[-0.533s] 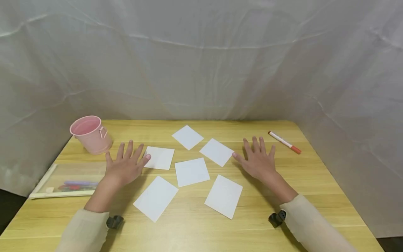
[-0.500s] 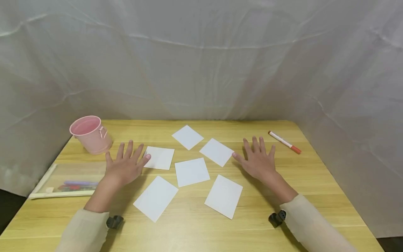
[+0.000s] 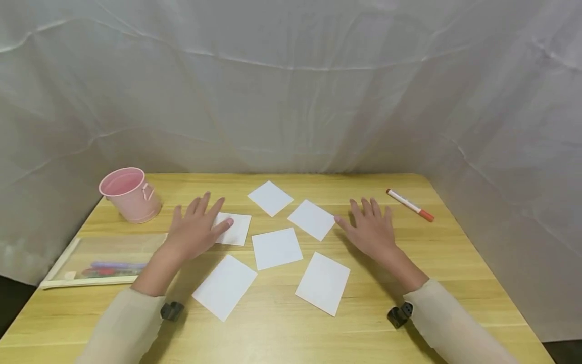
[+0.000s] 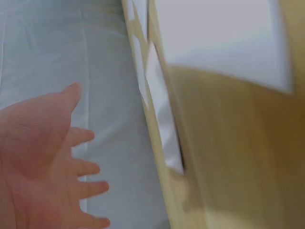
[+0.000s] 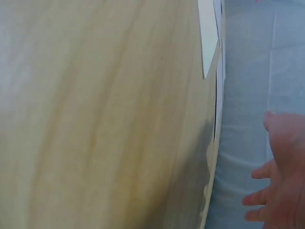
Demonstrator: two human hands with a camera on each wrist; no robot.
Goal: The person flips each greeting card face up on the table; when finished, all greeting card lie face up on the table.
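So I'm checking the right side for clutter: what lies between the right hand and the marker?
Only bare tabletop, seen in the head view, separates the right hand from the marker.

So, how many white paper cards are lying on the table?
6. One far card; one right of it near the right hand; one under the left hand's fingers; one central; two nearest: left, right. None seems hidden.

Six white paper cards around the table centre; one pink bucket, one marker, one pencil case, two hands.
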